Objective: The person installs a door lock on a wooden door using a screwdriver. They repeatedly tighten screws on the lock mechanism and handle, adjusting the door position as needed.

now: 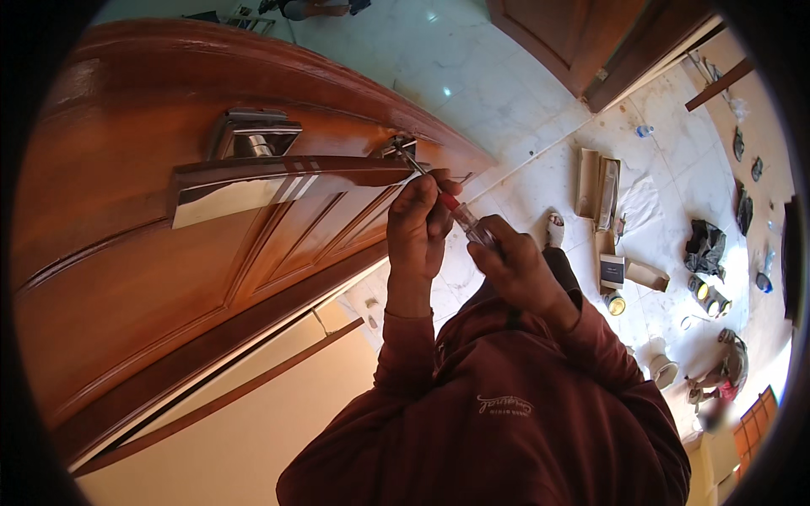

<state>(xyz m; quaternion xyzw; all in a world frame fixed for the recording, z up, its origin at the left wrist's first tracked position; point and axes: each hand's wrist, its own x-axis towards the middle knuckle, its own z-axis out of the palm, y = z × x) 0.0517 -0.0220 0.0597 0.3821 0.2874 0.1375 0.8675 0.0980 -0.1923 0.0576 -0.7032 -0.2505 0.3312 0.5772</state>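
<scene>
A screwdriver (462, 216) with a clear and red handle slants up to the left, its metal shaft reaching the far mount (395, 148) of a long door handle. My right hand (521, 263) is closed around the clear end of the screwdriver. The fingers of my left hand (418, 221) pinch it by the red collar and shaft. Whether the tip sits in a screw is too small to tell. The shiny door handle (240, 196) has a polished bar with pale stripes; its other square mount (257, 135) is fixed on the brown wooden door (152, 261).
An open long cardboard box (588, 184), a small dark box (612, 271), a black plastic bag (705, 246) and several tins (699, 287) lie on the tiled floor to the right. A second wooden door (582, 38) stands at the top. Another person (727, 367) is at the lower right.
</scene>
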